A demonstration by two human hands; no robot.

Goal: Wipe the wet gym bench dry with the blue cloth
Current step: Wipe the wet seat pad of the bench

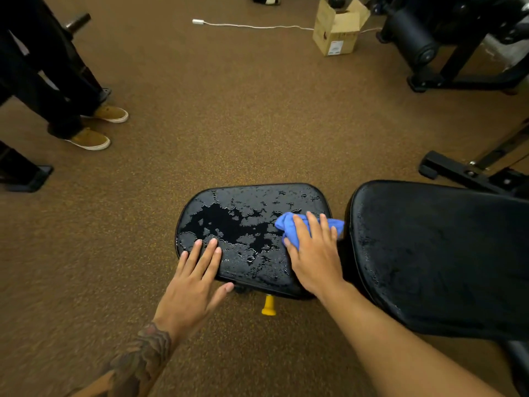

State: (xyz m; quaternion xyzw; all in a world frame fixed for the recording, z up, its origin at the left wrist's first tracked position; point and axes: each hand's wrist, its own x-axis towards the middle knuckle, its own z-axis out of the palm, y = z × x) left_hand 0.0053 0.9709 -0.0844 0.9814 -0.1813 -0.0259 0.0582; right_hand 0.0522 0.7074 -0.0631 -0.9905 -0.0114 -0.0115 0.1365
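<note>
The black padded bench seat (243, 219) lies in the middle of the view, covered in patches and puddles of water. My right hand (312, 250) presses the bunched blue cloth (289, 224) flat against the seat's right end with straight fingers. My left hand (197, 279) rests with spread, straight fingers on the seat's near left edge and holds nothing. The bench's larger back pad (438, 253) extends to the right and shows small droplets along its left side.
A person in dark trousers and tan shoes (88, 138) stands at the left. A yellow adjustment knob (269, 306) sticks out under the seat. A cardboard box (337, 27), a white cable (252, 25) and black machine frames (458, 67) stand on the brown floor beyond.
</note>
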